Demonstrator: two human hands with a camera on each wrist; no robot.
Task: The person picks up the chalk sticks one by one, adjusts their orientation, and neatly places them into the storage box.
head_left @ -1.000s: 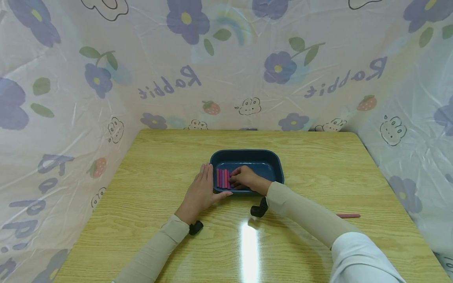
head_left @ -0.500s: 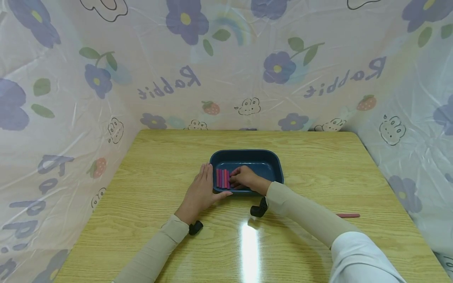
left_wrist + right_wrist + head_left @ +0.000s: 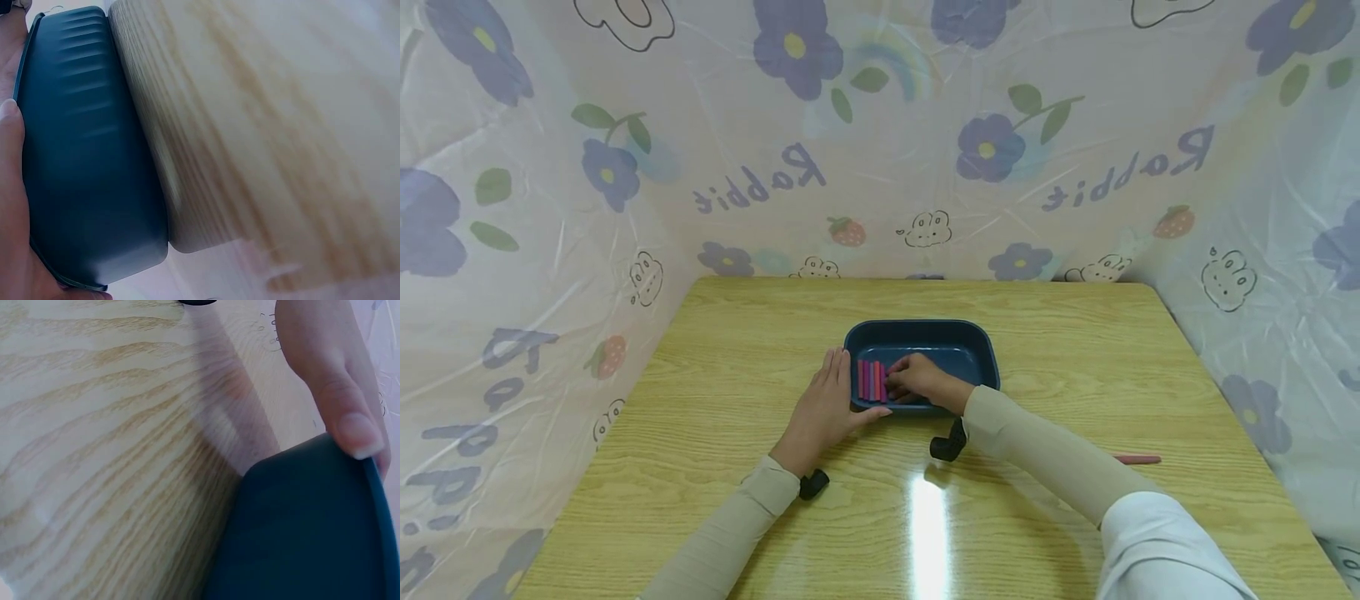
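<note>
A dark blue rectangular tray (image 3: 958, 358) stands on the wooden table, its outer wall (image 3: 87, 156) filling the left of the left wrist view. Inside its left end several pink, red and purple sticks (image 3: 867, 381) lie side by side in a row. My left hand (image 3: 823, 408) rests along the tray's left end, fingers straight, the thumb (image 3: 356, 428) on the front rim. My right hand (image 3: 921, 379) reaches over the front rim into the tray. Its curled fingertips pinch at the purple stick (image 3: 883, 387) at the right end of the row, partly hiding it.
A pinkish-red stick (image 3: 1138, 459) lies on the table (image 3: 1075, 350) beyond my right forearm, partly covered by it. A black wrist device (image 3: 947, 448) hangs under the right wrist, another (image 3: 814, 485) under the left. Flower-printed sheeting (image 3: 925, 183) encloses the back and sides.
The head view has shifted very slightly, so the whole scene sits a little lower. Both hands, the tray and the sticks keep their places.
</note>
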